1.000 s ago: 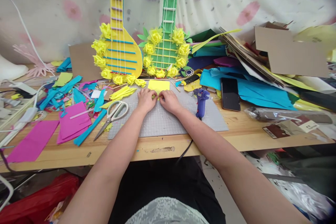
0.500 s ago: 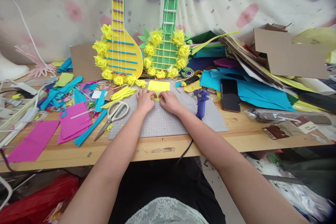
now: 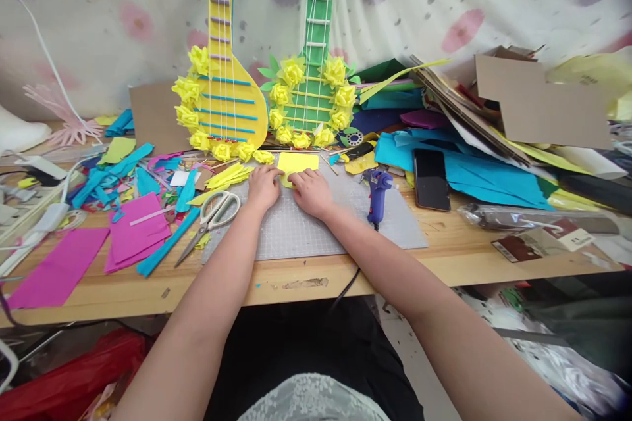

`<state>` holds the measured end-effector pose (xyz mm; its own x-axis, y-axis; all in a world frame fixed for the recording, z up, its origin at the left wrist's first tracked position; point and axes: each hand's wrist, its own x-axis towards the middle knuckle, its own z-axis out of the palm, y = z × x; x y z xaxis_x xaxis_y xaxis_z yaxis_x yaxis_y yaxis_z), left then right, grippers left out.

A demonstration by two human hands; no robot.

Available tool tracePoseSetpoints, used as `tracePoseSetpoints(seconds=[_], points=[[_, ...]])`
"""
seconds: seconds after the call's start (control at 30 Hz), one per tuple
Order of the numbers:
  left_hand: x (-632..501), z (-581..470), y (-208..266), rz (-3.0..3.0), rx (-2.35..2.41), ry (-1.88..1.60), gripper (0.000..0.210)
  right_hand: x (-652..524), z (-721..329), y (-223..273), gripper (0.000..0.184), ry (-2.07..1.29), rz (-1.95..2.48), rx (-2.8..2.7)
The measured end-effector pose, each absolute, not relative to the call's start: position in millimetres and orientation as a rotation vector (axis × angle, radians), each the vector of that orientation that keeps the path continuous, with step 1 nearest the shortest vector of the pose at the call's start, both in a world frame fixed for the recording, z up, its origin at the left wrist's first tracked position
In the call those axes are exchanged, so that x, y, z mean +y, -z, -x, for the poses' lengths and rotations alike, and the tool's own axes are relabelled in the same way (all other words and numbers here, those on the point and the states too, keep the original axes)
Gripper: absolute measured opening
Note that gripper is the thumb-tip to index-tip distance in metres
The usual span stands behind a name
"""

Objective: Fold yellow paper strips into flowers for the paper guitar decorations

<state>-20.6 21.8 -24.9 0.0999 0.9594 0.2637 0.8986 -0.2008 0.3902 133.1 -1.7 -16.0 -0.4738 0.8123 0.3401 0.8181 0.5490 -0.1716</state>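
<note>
Both hands are together over the grey cutting mat (image 3: 296, 233). My left hand (image 3: 265, 188) has its fingers curled at the left edge of a small piece of yellow crepe paper (image 3: 287, 181). At that piece's right side, my right hand (image 3: 311, 191) is bent over it with fingertips pressed down. The fingers partly hide the piece. Just beyond them lies a yellow paper sheet (image 3: 298, 162). Scissors (image 3: 211, 218) with pale handles rest at the mat's left edge. A blue glue gun (image 3: 376, 194) stands on the mat's right part.
A yellow paper instrument (image 3: 234, 102) and a green one (image 3: 313, 102), both trimmed with yellow flowers, lean at the back. Magenta sheets (image 3: 141, 227) and blue scraps lie left. A phone (image 3: 431, 179) rests on blue paper (image 3: 486, 174) at right.
My right hand has shifted slightly left and its fingers lie more over the yellow piece. My left hand has turned a little, with its fingers more bent. The view has moved slightly.
</note>
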Motion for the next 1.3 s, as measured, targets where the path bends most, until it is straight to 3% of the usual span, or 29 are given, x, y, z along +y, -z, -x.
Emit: tracePoseSetpoints(seconds=[0.27, 0.4, 0.83, 1.3], points=[[22.4, 26.8, 25.0, -2.270, 1.795, -0.805, 0.037, 4.3, -143.7, 19.0, 0.024, -0.044, 1.344, -2.361], [22.6, 27.1, 22.8, -2.298, 1.777, -0.825, 0.022, 7.8, -159.3, 16.7, 0.025, -0.096, 1.241, -2.353], [-1.8, 15.8, 9.1, -2.498, 1.809, -0.635, 0.015, 6.1, -160.3, 19.2, 0.034, -0.203, 1.372, -2.252], [4.0, 15.9, 17.3, -2.236, 1.898, -0.643, 0.018, 12.1, -151.7, 26.0, 0.022, -0.558, 1.570, -1.887]])
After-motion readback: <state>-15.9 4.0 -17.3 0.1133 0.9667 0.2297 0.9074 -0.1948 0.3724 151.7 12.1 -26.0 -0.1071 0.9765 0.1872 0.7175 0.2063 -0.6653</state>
